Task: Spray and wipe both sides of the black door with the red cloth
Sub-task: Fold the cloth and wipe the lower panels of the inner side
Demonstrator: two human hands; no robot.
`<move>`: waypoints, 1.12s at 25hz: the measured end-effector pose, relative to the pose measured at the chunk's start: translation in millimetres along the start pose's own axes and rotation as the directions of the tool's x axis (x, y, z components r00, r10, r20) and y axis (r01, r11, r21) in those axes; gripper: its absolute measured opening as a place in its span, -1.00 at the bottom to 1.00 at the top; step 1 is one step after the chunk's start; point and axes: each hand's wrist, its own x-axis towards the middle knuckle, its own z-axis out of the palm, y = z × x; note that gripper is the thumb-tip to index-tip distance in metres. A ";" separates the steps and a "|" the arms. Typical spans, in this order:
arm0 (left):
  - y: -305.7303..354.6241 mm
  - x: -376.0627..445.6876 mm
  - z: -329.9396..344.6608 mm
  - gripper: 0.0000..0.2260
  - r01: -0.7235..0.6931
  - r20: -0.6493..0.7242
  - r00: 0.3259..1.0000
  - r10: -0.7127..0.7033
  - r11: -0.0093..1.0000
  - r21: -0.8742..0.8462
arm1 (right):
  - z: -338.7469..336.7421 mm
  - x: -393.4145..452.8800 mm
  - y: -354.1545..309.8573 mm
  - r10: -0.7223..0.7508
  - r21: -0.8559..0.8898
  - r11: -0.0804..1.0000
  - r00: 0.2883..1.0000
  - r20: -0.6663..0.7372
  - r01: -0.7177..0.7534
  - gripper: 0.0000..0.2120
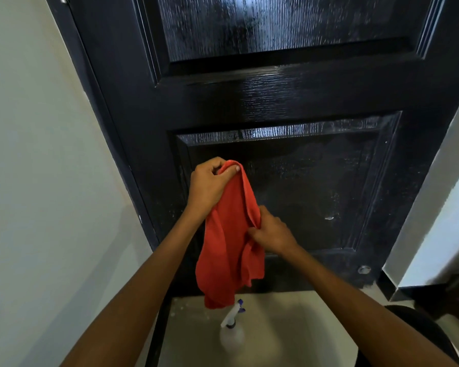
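fingers [224, 169] of the left hand [210, 186] pinch the red cloth [229, 247] up top, right hand [272, 231] grips its edge, before the black door [289, 102].

The door [289, 96] is glossy black with a rough wood grain; the red cloth [229, 247] looks soft and matt.

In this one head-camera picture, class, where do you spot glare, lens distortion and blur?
Head view: glare streaks the black door on its glossy panel edges; the wide-angle lens splays the door's sides outward toward the top; the spray bottle on the floor looks soft, while the red cloth is fairly sharp.
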 end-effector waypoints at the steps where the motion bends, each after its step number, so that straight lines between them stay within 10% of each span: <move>1: 0.5 2.3 -6.0 -0.84 0.028 -0.018 0.999 -0.029 0.998 -0.049 | -6.1 3.1 4.4 0.026 -0.056 0.998 1.000 -0.002 -0.026 -0.57; 5: 2.9 7.2 -35.9 -0.85 0.105 -0.113 0.984 -0.138 0.960 -0.259 | -38.6 14.2 26.2 0.122 -0.157 0.982 0.989 0.081 -0.108 -0.68; 13: -43.2 2.4 -84.7 -0.81 0.223 -0.176 0.938 -0.300 0.907 -0.357 | -119.5 17.6 57.8 -0.036 0.486 0.874 0.999 0.027 0.018 -0.89; 22: -72.0 -11.7 -93.7 -0.77 0.409 0.108 0.878 -0.466 0.613 -0.676 | -126.6 27.8 39.0 0.083 0.921 0.390 0.996 -0.032 -0.003 -0.73; 25: -67.7 -15.6 -67.7 -0.88 0.409 -0.056 0.834 -0.548 0.684 -0.605 | -92.1 40.9 14.6 0.279 0.879 0.477 0.942 -0.185 0.031 -0.84; 28: -41.3 -32.8 -22.1 -0.85 0.453 -0.004 0.860 -0.511 0.766 -0.457 | -51.9 39.5 -11.2 0.146 0.740 0.648 0.923 -0.355 0.182 -0.76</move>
